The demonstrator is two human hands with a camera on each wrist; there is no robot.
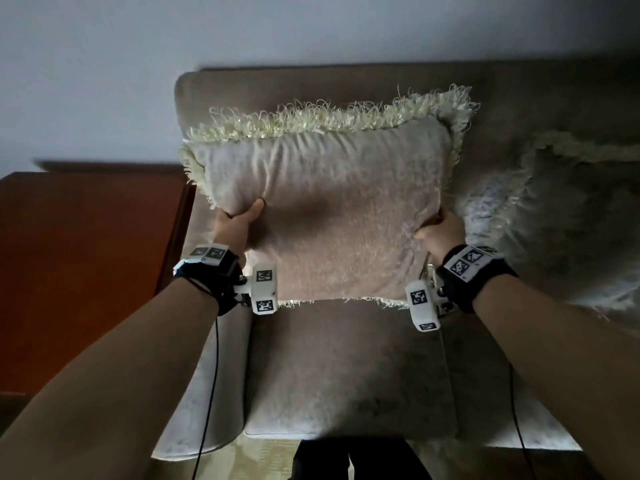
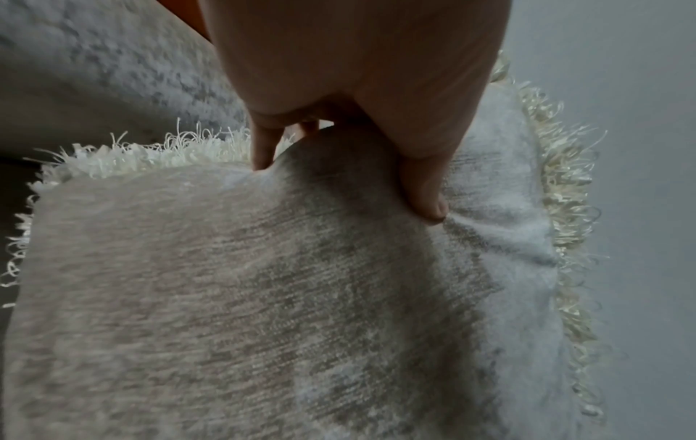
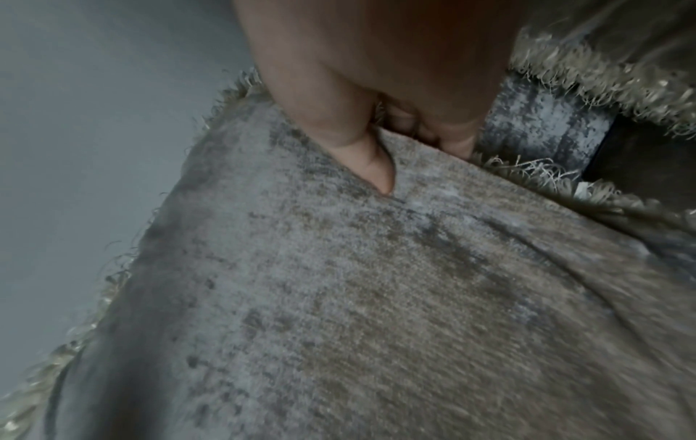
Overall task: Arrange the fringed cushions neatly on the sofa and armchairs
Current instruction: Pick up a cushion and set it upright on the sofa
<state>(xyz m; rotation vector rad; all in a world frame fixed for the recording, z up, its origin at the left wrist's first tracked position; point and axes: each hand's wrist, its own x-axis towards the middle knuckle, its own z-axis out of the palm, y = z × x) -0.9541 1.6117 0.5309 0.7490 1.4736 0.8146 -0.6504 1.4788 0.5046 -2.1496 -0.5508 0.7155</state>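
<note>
At the left of the head view a reddish wooden side table (image 1: 86, 271) is seen beside the sofa (image 1: 346, 375). Just right of it, the left hand (image 1: 239, 223) is clamped on the left edge of the fringed cushion (image 1: 329, 209), its thumb (image 2: 421, 190) pressed into the front face and its fingers wrapped behind. The cushion is held upright at the centre of the frame, in front of the backrest and above the seat; whether its lower fringe touches the seat cannot be told. On its right edge the right hand (image 1: 441, 230) is likewise closed, the thumb (image 3: 373, 166) dug into the fabric. Further right, a second fringed cushion (image 1: 571, 188) is seen blurred against the backrest. The placing step is judged to be in hand: next, the cushion should be lowered and leaned squarely against the backrest before it is released.
</note>
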